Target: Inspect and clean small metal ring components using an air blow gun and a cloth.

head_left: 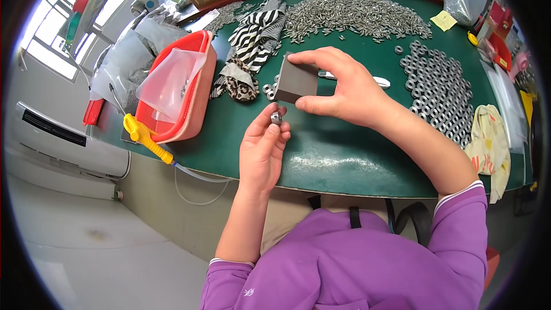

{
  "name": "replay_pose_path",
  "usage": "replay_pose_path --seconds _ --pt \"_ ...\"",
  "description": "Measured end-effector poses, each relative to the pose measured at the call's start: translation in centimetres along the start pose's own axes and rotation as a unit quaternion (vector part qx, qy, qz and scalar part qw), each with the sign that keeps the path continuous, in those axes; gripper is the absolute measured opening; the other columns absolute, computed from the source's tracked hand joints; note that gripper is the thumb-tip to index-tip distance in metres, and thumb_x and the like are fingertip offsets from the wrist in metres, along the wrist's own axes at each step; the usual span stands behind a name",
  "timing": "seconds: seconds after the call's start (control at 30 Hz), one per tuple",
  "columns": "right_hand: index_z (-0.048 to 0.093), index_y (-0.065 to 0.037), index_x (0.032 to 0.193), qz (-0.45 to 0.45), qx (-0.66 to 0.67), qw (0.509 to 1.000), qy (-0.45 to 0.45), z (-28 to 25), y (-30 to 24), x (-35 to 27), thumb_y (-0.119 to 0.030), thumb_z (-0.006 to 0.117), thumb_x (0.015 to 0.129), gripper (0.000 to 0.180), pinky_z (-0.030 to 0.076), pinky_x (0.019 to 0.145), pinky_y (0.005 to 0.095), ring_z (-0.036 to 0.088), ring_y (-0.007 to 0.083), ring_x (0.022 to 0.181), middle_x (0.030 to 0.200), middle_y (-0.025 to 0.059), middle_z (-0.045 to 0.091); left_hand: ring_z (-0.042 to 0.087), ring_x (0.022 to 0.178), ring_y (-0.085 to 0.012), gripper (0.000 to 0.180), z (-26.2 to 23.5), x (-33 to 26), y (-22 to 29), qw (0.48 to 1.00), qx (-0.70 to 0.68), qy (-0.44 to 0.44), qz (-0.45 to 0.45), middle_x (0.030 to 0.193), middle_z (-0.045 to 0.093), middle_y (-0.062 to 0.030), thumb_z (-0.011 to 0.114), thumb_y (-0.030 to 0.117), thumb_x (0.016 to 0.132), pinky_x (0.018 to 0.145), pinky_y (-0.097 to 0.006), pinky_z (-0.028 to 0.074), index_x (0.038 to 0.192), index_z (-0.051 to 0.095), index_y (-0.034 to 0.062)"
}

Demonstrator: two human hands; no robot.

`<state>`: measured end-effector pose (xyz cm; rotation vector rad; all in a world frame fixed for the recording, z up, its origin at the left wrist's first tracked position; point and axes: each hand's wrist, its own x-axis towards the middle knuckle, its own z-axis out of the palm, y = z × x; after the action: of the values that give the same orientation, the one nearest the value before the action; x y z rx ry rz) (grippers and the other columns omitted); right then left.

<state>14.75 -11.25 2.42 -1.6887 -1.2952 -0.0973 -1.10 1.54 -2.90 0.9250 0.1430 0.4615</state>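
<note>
My left hand (265, 144) pinches a small metal ring (276, 118) between thumb and fingertips, just above the green tabletop. Close beside it, my right hand (350, 89) grips a dark grey rectangular block (297, 78), thumb on the near edge and fingers over the far one. A few metal rings (268, 90) lie on the table at the block's left side, partly hidden by it. Behind my right hand, a white-handled tool (381, 82) rests on the table, its middle covered by the hand.
Small metal pins (356, 16) are heaped at the back; many metal rings (436, 89) spread at the right. At the left stand a red plastic basket (208, 74) holding a plastic bag and a yellow air gun (139, 130) with its hose. Striped cloth (252, 43) and a pale cloth (489, 143) lie on the table.
</note>
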Motion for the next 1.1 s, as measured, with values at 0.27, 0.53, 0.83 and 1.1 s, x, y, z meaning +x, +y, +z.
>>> replay_pose_path --seconds 0.27,0.53,0.83,1.1 --pt "0.057 -0.013 0.115 -0.110 -0.019 0.991 -0.072 1.3 -3.0 -1.6 -0.028 0.075 0.058 0.061 0.043 0.085 0.0383 0.053 0.0291 0.098 0.106 0.0118 0.054 0.059 0.091 -0.0146 0.028 1.3 -0.3 -0.1 0.998 -0.019 0.055 0.034 0.100 0.060 -0.0060 0.059 0.008 0.084 0.078 -0.027 0.049 0.111 0.051 0.0038" --pt "0.059 -0.014 0.110 -0.114 -0.033 0.992 -0.042 1.8 -3.3 -1.7 -0.031 0.074 0.057 0.058 0.042 0.081 0.0400 0.053 0.0286 0.094 0.100 0.0099 0.055 0.058 0.088 -0.0132 0.031 1.7 -0.5 0.0 0.997 -0.005 0.064 0.051 0.095 0.060 -0.0049 0.063 0.011 0.084 0.078 -0.026 0.048 0.110 0.049 0.0033" --pt "0.061 -0.010 0.105 -0.014 -0.006 0.999 0.049 0.5 0.0 -0.2 -0.030 0.072 0.059 0.052 0.044 0.082 0.0386 0.054 0.0302 0.093 0.096 0.0120 0.057 0.053 0.080 -0.0109 0.023 0.1 -0.3 -0.2 0.998 0.003 0.019 0.058 0.104 0.058 -0.0088 0.055 0.008 0.088 0.072 -0.024 0.045 0.110 0.051 0.0020" --pt "0.060 -0.011 0.105 -0.065 -0.056 0.996 0.005 1.5 -1.6 -0.8 -0.030 0.072 0.058 0.052 0.044 0.081 0.0397 0.053 0.0299 0.093 0.094 0.0116 0.055 0.055 0.088 -0.0117 0.028 -0.2 -0.6 -0.4 0.998 0.014 0.009 0.066 0.104 0.058 -0.0075 0.059 0.009 0.086 0.077 -0.023 0.046 0.112 0.051 0.0015"
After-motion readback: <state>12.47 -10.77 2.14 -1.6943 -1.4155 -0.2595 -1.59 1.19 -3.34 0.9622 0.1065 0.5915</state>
